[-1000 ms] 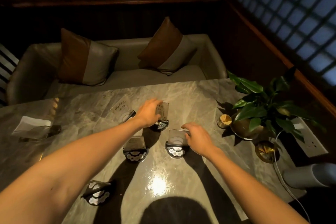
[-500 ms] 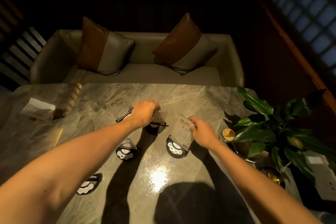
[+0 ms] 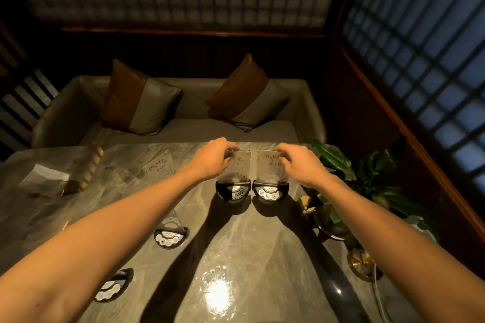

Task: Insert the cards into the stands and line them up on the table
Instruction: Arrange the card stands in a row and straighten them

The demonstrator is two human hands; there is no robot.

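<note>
Dim booth, slick marble table (image 3: 236, 257). Left hand (image 3: 210, 162) and right hand (image 3: 301, 165) each pinch a standing card's top (stands nearly touching), so one nudge could topple both.

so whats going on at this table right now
A person is setting out card stands on a marble table. The left hand and the right hand each pinch the top of a clear card seated in a black stand; those two stands sit side by side at the far middle. Nearer on the left are another carded stand and an empty stand. A loose card lies flat further back.
</note>
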